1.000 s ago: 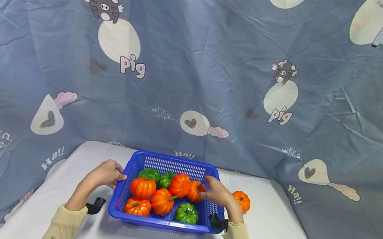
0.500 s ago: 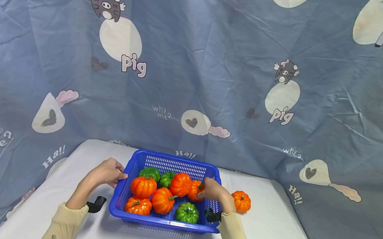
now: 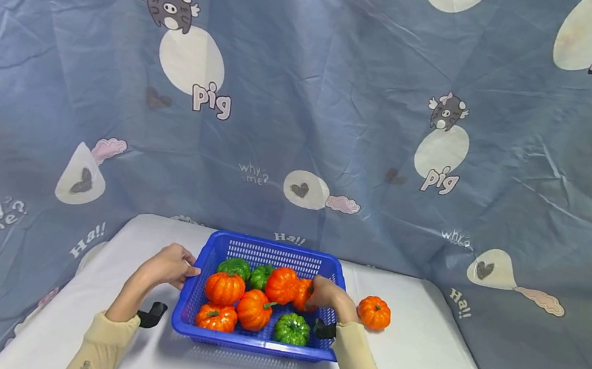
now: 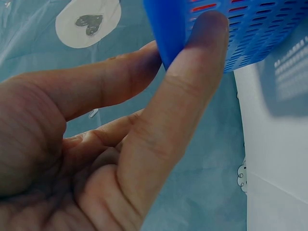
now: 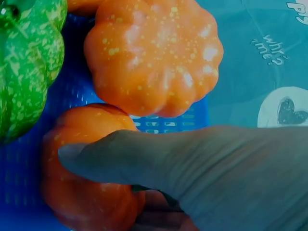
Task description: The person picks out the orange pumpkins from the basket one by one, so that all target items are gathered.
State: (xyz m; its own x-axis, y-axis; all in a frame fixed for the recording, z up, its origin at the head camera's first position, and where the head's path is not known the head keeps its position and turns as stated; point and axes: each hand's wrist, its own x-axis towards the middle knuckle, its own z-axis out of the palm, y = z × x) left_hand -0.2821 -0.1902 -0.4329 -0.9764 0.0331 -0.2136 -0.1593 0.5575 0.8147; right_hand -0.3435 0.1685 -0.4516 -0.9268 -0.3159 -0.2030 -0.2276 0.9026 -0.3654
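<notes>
At far left, the left hand (image 3: 168, 264) pinches the rim of the blue basket (image 3: 250, 342) between thumb and one finger, its other fingers loosely bent. Within the basket, from left to right, lie two orange pumpkins (image 3: 224, 289), two green pumpkins (image 3: 235, 269) toward the back, a stemmed pumpkin (image 3: 253, 310), a round pumpkin (image 3: 281, 284) and, nearer the front, a shiny green pumpkin (image 3: 293, 329). Beside the round pumpkin, the right hand (image 3: 327, 294) grips the rightmost orange pumpkin in the basket, the held pumpkin (image 3: 302, 295). Farther right, a lone pumpkin (image 3: 375, 313) rests on the white worktop (image 3: 419, 357), outside the basket.

The work appears partway along: eight pumpkins are in the basket and one is out; the grip is made, but the held pumpkin is not yet clear of its neighbours. Whether it is being placed or taken out cannot be told.

The head view alone shows the lone pumpkin and the full count. The left wrist view adds the thumb and finger straddling the basket edge. The right wrist view adds the thumb lying across the held pumpkin, with fingers partly hidden behind it, and yellow flecks on the skins.
</notes>
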